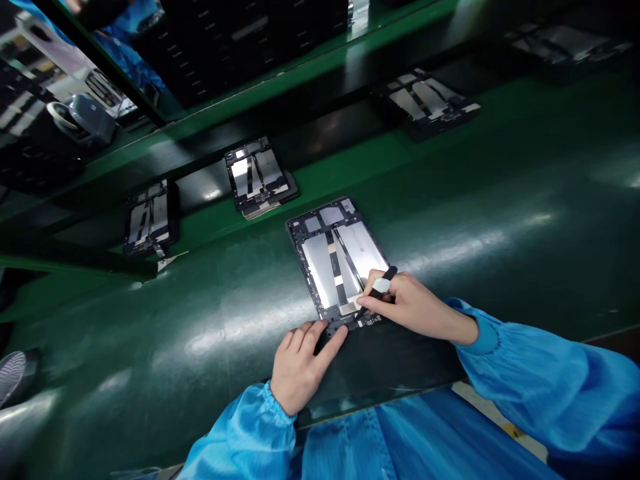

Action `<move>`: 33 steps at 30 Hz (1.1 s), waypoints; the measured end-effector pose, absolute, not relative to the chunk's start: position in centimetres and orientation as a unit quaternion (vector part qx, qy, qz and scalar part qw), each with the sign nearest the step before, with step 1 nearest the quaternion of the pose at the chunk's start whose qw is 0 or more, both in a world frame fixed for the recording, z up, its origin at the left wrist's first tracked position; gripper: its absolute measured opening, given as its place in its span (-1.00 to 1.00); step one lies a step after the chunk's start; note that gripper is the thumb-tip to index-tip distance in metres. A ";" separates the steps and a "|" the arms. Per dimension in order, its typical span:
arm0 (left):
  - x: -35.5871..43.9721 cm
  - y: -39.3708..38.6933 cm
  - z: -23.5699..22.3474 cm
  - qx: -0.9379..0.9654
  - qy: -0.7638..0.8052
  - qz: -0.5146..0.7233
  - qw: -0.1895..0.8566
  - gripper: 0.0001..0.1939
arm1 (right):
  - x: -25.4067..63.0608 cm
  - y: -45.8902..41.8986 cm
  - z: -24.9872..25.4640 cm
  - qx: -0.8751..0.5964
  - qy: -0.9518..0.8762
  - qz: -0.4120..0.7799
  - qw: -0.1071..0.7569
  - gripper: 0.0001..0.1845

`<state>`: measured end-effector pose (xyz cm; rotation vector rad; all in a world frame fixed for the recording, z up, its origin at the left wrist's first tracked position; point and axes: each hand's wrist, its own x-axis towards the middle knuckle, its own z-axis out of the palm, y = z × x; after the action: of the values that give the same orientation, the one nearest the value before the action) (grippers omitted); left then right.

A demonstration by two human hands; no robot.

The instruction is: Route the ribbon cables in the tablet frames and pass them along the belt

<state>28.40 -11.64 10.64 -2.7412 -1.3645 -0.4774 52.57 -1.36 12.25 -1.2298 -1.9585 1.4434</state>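
An opened tablet (334,257) lies back side up on the green bench, showing silver battery cells, a black frame and a flat ribbon cable down its middle. My right hand (411,305) pinches a black pen-like tool (381,283) with a white band, its tip down at the tablet's near edge beside a pale connector (348,308). My left hand (301,363) rests at the tablet's near-left corner, fingers pressed together on the frame, holding it steady. Both arms wear blue sleeves.
Three more opened tablets (259,175) (150,219) (427,100) lie farther back along the green conveyor belt (500,200). A raised dark rail (320,87) runs behind them. Trays of dark parts (240,40) stand beyond it. A round metal object (15,375) sits at the far left.
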 end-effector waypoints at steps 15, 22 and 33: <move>27.5 -9.2 11.0 -0.896 -0.393 -0.187 -0.090 -0.66 | 52.9 -1.4 12.0 -0.453 -0.673 0.533 0.239 -0.69; 29.2 -8.3 11.3 -0.907 -0.362 -0.213 -0.011 -0.71 | 53.0 -1.8 11.1 -0.423 -0.643 0.557 0.312 -0.74; 33.7 10.9 8.2 -0.846 -0.522 -0.104 0.030 -0.63 | 54.3 -1.2 7.9 -0.431 -0.656 0.331 0.523 -0.80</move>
<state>33.75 10.88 8.18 -2.6075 -1.6088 -0.3203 54.30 -1.22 7.91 -1.0324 -1.5715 0.7913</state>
